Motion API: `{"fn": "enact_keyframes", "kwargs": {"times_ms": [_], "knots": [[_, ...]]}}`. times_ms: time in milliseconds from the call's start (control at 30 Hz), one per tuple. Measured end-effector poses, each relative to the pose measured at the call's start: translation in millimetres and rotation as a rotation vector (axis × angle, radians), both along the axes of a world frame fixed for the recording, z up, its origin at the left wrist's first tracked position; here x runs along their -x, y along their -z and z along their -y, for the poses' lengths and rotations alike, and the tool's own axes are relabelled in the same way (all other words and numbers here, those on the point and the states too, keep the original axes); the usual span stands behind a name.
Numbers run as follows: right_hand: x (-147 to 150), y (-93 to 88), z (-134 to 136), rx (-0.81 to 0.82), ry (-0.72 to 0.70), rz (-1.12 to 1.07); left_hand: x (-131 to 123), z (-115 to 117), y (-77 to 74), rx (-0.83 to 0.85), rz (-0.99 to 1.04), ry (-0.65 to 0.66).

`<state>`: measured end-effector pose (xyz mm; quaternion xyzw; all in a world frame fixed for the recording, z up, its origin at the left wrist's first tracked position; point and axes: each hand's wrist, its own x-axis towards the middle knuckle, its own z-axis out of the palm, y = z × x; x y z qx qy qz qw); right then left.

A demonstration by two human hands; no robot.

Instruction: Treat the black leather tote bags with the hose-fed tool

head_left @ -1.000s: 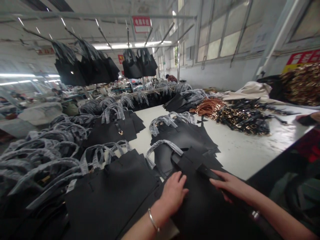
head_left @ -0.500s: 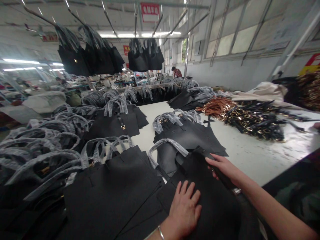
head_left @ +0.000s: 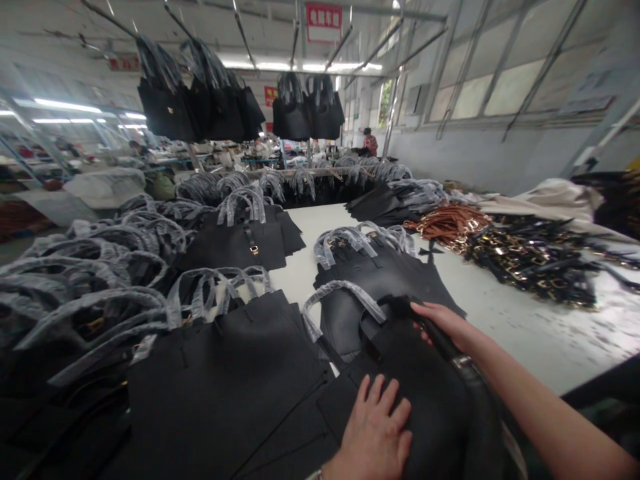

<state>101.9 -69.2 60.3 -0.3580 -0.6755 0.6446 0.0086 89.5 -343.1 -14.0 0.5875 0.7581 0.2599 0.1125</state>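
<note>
A black handbag (head_left: pixel 430 393) lies nearest me at the lower right, one plastic-wrapped handle (head_left: pixel 345 287) arching from its top. My left hand (head_left: pixel 377 427) rests flat on its front, fingers spread. At the bag's upper right edge, my right hand (head_left: pixel 445 325) is closed, its fingertips partly hidden. Under that hand a thick dark strip (head_left: pixel 483 407) with a metal band runs down towards me; I cannot tell whether it belongs to the bag. To the left lies a stack of black handbags (head_left: pixel 225 373), their handles wrapped too.
More black bags (head_left: pixel 395 270) lie just behind. Brown straps (head_left: pixel 450 222) and a heap of black straps with gold buckles (head_left: pixel 535 260) cover the white table's (head_left: pixel 530 347) right side. Wrapped handles (head_left: pixel 90 267) crowd the left. Bags hang (head_left: pixel 167 107) overhead; a person (head_left: pixel 370 142) stands far back.
The view has turned slightly left, so the background shifts right. The bag's upper right edge bulges and bends more under my right hand. My left hand stays spread on the bag, slightly lower in view.
</note>
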Motion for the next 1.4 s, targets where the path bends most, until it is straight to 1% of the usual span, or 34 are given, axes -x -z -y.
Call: {"fn": "enact_keyframes", "kwargs": {"times_ms": [67,200,267,333,400,467,533,600,633,700,767,833,900,967,1067,1133,1233,1300,1400], "knots": [[-3,-2.3,-2,-0.002,-0.006,0.009,0,0,0.0,-0.004,0.011,-0.007],[-19,-1.7,3,-0.004,-0.028,0.056,1,0,0.5,-0.012,0.017,0.0],[-21,-0.4,5,-0.022,-0.014,0.061,1,0,0.4,-0.014,0.009,0.001],[-17,-2.2,5,-0.075,0.036,0.03,1,0,0.2,-0.015,-0.006,-0.006],[-12,-9.2,2,-0.157,0.113,-0.03,0,1,-0.2,-0.021,-0.031,-0.015],[-14,-20.5,0,-0.233,0.178,-0.078,0,2,-1.4,-0.034,-0.071,-0.013],[-25,-31.5,1,-0.268,0.181,-0.086,-1,3,-3.6,-0.053,-0.113,-0.013],[-43,-36.9,10,-0.264,0.102,-0.049,-3,4,-5.8,-0.078,-0.154,-0.032],[-52,-36.5,16,-0.255,0.039,-0.018,-3,4,-6.2,-0.09,-0.173,-0.046],[-68,-29.7,34,-0.217,-0.101,0.058,-5,4,-4.7,-0.106,-0.22,-0.043],[-77,-18.2,53,-0.167,-0.21,0.122,-6,5,0.2,-0.115,-0.28,0.04],[-79,-7.1,70,-0.123,-0.279,0.157,-7,5,7.1,-0.124,-0.336,0.152],[-73,-0.2,82,-0.113,-0.32,0.176,-8,5,13.3,-0.14,-0.371,0.213],[-65,1.6,89,-0.129,-0.346,0.182,-8,4,17.2,-0.155,-0.385,0.227],[-55,-1.9,91,-0.175,-0.381,0.184,-7,4,19.0,-0.164,-0.392,0.237],[-54,-5.4,90,-0.198,-0.411,0.193,-6,3,18.7,-0.155,-0.382,0.233],[-57,-8.4,87,-0.208,-0.454,0.226,-7,5,15.1,-0.122,-0.34,0.217],[-56,-7.7,88,-0.209,-0.468,0.24,-10,7,9.7,-0.096,-0.317,0.196],[-47,-3.0,95,-0.241,-0.456,0.184,-18,11,-0.2,-0.065,-0.306,0.138]]}}
